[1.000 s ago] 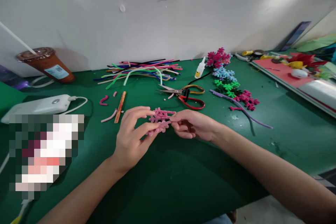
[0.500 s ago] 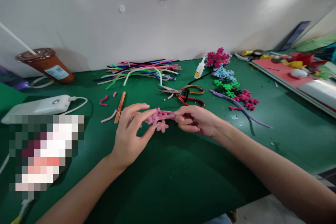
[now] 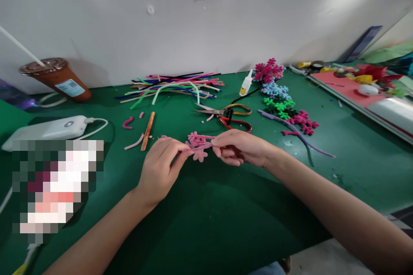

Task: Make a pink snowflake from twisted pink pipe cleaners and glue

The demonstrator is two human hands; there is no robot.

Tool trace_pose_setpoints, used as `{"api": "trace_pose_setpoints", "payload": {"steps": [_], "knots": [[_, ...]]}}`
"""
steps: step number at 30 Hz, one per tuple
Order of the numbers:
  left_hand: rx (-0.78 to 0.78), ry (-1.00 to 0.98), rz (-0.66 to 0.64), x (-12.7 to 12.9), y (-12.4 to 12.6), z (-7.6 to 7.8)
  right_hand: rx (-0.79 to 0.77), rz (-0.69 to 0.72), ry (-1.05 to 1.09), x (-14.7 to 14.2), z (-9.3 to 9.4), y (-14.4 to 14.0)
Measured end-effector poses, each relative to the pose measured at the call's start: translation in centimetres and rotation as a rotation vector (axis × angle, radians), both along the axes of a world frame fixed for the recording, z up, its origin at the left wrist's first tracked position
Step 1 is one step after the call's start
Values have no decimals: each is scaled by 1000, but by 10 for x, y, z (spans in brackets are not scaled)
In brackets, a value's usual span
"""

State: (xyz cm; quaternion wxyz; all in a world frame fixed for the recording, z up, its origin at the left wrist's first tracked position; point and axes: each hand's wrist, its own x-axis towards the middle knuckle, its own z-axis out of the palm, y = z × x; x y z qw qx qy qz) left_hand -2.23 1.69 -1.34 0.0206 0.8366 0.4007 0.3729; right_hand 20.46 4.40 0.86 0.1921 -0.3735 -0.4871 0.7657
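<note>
Between my two hands is a pink pipe-cleaner flower piece (image 3: 200, 155), with small looped petals and thin stems. My left hand (image 3: 163, 161) pinches its left side between thumb and forefinger. On the right, my right hand (image 3: 240, 148) closes its fingertips on the pink stems. Just beyond the hands lie open scissors (image 3: 222, 114) with one gold and one red handle. Left of them are a brown stick (image 3: 147, 131), a pale pink pipe-cleaner scrap (image 3: 134, 142) and a curled magenta piece (image 3: 127, 123).
A pile of coloured pipe cleaners (image 3: 174, 88) lies by the wall. Right of it stand a glue bottle (image 3: 246, 84) and pipe-cleaner snowflake shapes (image 3: 275, 91); a purple strand (image 3: 298, 131) lies nearer. Far left are a drink cup (image 3: 58, 79) and a white power bank (image 3: 48, 131).
My left fingers have closed from a spread pose into a pinch on the pink piece. My right hand has shifted slightly left along the stems.
</note>
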Motion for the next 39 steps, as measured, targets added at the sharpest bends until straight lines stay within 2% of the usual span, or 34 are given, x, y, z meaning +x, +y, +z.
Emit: {"api": "trace_pose_setpoints", "payload": {"steps": [2,4,6,8,9,11,13,16,18,20,23,25,28,30,33,35,39], "knots": [[-172,-14,76,1,-2,3,266,9,-148,1,1,-1],[-386,-58,133,4,-2,7,648,-12,-310,1,0,-1],[-531,-126,151,6,-2,11,1013,-36,-420,1,-2,-1],[-593,-178,144,7,0,13,1228,-36,-455,1,-4,0],[-609,-188,138,7,1,13,1260,-32,-458,1,-5,0],[-620,-181,135,6,3,11,1148,-37,-446,0,-6,0],[-565,-166,149,5,4,7,833,-35,-359,1,-6,-1],[-294,-124,169,3,3,3,280,-14,-118,4,-7,1],[-76,-56,121,3,2,3,37,-3,21,6,-9,4],[64,3,43,2,1,3,-117,28,103,8,-10,7],[121,14,-18,1,0,5,-234,67,154,10,-11,10],[106,8,-37,1,1,5,-249,73,153,10,-10,10],[91,16,-66,0,2,6,-192,54,119,11,-8,9],[111,18,-49,0,2,7,-89,28,71,11,-6,8],[59,-31,8,2,2,8,172,-17,-32,10,-3,6],[-94,-109,36,4,3,10,375,-26,-120,9,-1,4],[-510,-313,31,5,4,14,770,-37,-296,6,1,1]]}}
